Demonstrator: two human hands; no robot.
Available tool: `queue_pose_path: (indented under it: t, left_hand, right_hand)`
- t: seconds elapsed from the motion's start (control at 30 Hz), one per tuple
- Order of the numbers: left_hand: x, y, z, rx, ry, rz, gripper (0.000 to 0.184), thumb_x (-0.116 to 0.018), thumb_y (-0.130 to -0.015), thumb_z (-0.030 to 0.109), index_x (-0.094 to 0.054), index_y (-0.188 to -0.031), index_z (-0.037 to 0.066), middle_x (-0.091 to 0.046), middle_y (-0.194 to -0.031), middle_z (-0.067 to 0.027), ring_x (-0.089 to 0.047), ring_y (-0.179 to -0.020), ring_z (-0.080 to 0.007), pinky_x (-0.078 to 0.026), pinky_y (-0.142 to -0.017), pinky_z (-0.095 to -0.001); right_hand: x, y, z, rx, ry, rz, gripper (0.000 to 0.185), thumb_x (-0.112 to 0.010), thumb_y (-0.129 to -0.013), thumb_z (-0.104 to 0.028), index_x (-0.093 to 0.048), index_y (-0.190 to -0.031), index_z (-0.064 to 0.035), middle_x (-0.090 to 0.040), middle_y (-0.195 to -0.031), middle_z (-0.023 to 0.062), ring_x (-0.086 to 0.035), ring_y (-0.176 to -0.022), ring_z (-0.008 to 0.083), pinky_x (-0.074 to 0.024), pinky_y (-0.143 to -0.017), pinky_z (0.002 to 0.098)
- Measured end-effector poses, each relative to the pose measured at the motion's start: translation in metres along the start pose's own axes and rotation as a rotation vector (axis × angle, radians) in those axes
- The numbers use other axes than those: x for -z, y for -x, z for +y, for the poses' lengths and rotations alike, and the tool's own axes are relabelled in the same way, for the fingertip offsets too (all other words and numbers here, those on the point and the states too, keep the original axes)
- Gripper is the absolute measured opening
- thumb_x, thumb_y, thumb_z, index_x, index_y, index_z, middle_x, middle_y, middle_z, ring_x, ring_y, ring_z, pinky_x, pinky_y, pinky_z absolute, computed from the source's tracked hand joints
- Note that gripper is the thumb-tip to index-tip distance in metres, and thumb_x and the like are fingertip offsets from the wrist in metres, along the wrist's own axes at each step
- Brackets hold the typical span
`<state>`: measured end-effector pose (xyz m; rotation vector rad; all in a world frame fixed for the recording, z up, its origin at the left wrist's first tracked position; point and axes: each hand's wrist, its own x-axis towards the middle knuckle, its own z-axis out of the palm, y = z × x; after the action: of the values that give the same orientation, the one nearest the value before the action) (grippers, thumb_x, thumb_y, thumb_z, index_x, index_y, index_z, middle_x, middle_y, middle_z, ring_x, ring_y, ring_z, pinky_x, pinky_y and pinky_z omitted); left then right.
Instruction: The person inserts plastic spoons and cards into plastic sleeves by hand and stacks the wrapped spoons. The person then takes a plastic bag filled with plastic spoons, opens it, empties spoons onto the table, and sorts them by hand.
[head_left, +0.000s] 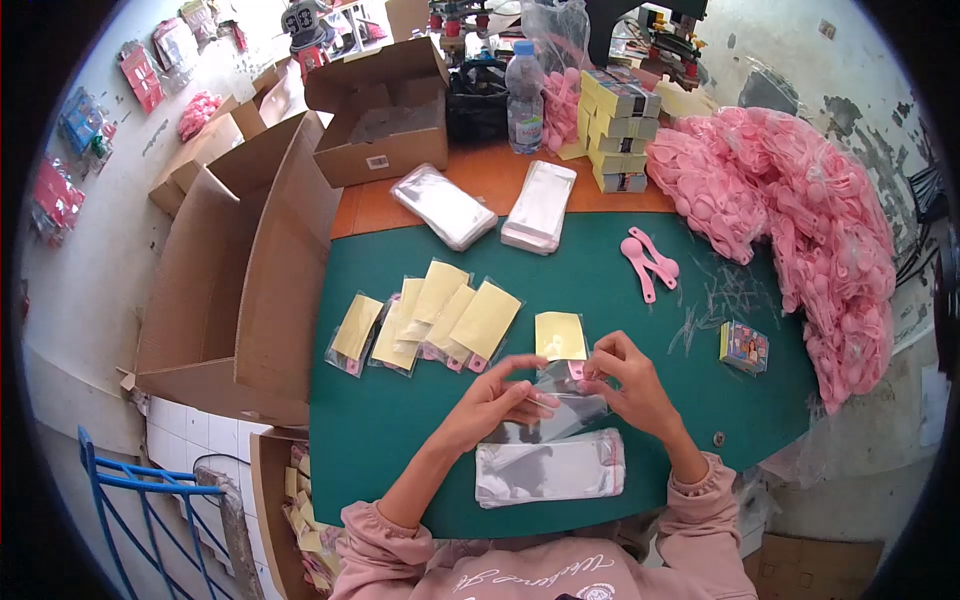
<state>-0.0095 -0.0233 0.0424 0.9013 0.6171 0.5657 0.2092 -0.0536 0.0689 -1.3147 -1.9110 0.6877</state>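
A clear plastic bag lies between my hands, with a yellow card and a bit of pink plastic at its upper end. My left hand is at the bag's left side, fingers apart, and whether it grips the film is unclear. At the right side my right hand has its fingers pinched together at the bag's edge, beside the pink end. Just below, a stack of empty clear bags lies flat. Several packed yellow cards in clear bags overlap to the left.
Two pink spoons and a small card stack lie right. Pink spoons in plastic heap along the right edge. Behind are bag stacks, a bottle, card bundles and an open box. A large carton borders the left.
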Motion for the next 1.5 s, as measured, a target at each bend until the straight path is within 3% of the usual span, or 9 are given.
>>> queue_pose_path:
  t: [0.1, 0.23, 0.43, 1.0, 1.17, 1.27, 1.4, 1.47, 1.5]
  left_hand:
    - [0.001, -0.004, -0.003, -0.133, -0.455, 0.076, 0.038, -0.049, -0.089, 0.009, -0.034, -0.124, 0.008, -0.06, -0.092, -0.0109, -0.063, -0.084, -0.0158, -0.051, -0.069, -0.0261]
    - [-0.011, -0.007, -0.003, -0.235, -0.817, 0.128, 0.018, -0.058, -0.082, 0.004, -0.052, -0.099, 0.0, -0.059, -0.085, -0.0055, -0.06, -0.074, -0.0102, -0.048, -0.062, -0.0222]
    - [-0.011, -0.009, -0.01, -0.231, -0.783, 0.252, 0.016, -0.064, -0.08, 0.012, -0.059, -0.088, 0.0, -0.058, -0.084, -0.0054, -0.058, -0.076, -0.0093, -0.049, -0.062, -0.0227]
    - [-0.014, -0.017, -0.027, -0.163, -0.409, 0.464, 0.015, -0.06, -0.083, 0.011, -0.05, -0.086, 0.002, -0.056, -0.077, -0.0036, -0.057, -0.069, -0.0083, -0.049, -0.055, -0.0236]
    - [-0.01, -0.015, -0.025, -0.136, -0.558, 0.324, 0.023, -0.058, -0.083, 0.008, -0.053, -0.105, 0.002, -0.057, -0.09, -0.0067, -0.057, -0.074, -0.0113, -0.046, -0.062, -0.0237]
    - [0.0, -0.012, -0.018, -0.401, -0.795, 0.33, 0.034, -0.057, -0.082, 0.006, -0.051, -0.115, 0.004, -0.056, -0.102, -0.0098, -0.058, -0.078, -0.0152, -0.046, -0.067, -0.0267]
    - [0.034, 0.003, 0.013, -0.405, -0.909, 0.339, 0.038, -0.058, -0.08, 0.006, -0.052, -0.117, 0.006, -0.054, -0.111, -0.0133, -0.057, -0.085, -0.0224, -0.046, -0.071, -0.0326]
    - [0.034, 0.009, 0.025, -0.549, -1.672, 0.774, 0.033, -0.059, -0.077, 0.008, -0.055, -0.11, 0.005, -0.053, -0.111, -0.0151, -0.054, -0.089, -0.0297, -0.044, -0.077, -0.0392]
    - [0.028, 0.008, 0.025, -0.554, -1.675, 0.774, 0.033, -0.059, -0.077, 0.008, -0.055, -0.11, 0.005, -0.053, -0.111, -0.0151, -0.054, -0.089, -0.0297, -0.044, -0.077, -0.0392]
  right_hand:
    - [0.0, 0.004, 0.009, -0.064, -0.139, -0.003, 0.015, -0.066, -0.07, 0.001, -0.058, -0.082, -0.0031, -0.047, -0.088, 0.0067, -0.055, -0.073, 0.0148, -0.0462, -0.064, 0.0268]
    - [0.0, 0.008, 0.019, -0.132, -0.204, -0.051, 0.011, -0.065, -0.073, -0.001, -0.059, -0.082, -0.0027, -0.046, -0.09, 0.0058, -0.055, -0.072, 0.0123, -0.0478, -0.064, 0.0245]
    - [-0.02, 0.018, 0.032, -0.441, -0.821, -0.055, 0.009, -0.058, -0.083, -0.005, -0.053, -0.085, 0.002, -0.054, -0.083, 0.0043, -0.058, -0.074, 0.0105, -0.0518, -0.065, 0.0228]
    - [-0.035, 0.011, 0.014, -0.522, -0.667, 0.213, 0.022, -0.053, -0.083, 0.002, -0.043, -0.102, 0.0012, -0.057, -0.074, 0.0092, -0.061, -0.06, 0.0131, -0.0517, -0.052, 0.0233]
    - [-0.033, 0.01, 0.01, -0.489, -0.601, 0.169, 0.03, -0.052, -0.084, 0.001, -0.045, -0.113, 0.001, -0.057, -0.075, 0.0089, -0.062, -0.06, 0.013, -0.0516, -0.051, 0.0237]
    - [-0.023, 0.004, 0.018, -0.517, -0.45, 0.055, 0.029, -0.052, -0.083, 0.0, -0.049, -0.112, 0.0009, -0.057, -0.074, 0.0101, -0.062, -0.06, 0.015, -0.0508, -0.053, 0.0262]
    - [0.013, -0.031, 0.059, -0.104, 0.481, 0.325, 0.023, -0.063, -0.075, -0.011, -0.056, -0.095, -0.0008, -0.059, -0.084, 0.0135, -0.057, -0.079, 0.0275, -0.0465, -0.069, 0.0352]
    - [0.033, -0.052, 0.087, -0.01, 0.849, 0.343, 0.021, -0.063, -0.075, -0.014, -0.057, -0.09, -0.0009, -0.059, -0.089, 0.014, -0.054, -0.086, 0.0294, -0.0429, -0.076, 0.0375]
    - [0.037, -0.056, 0.1, -0.009, 0.849, 0.347, 0.021, -0.063, -0.075, -0.014, -0.057, -0.09, -0.0009, -0.059, -0.089, 0.014, -0.054, -0.086, 0.0294, -0.0429, -0.076, 0.0375]
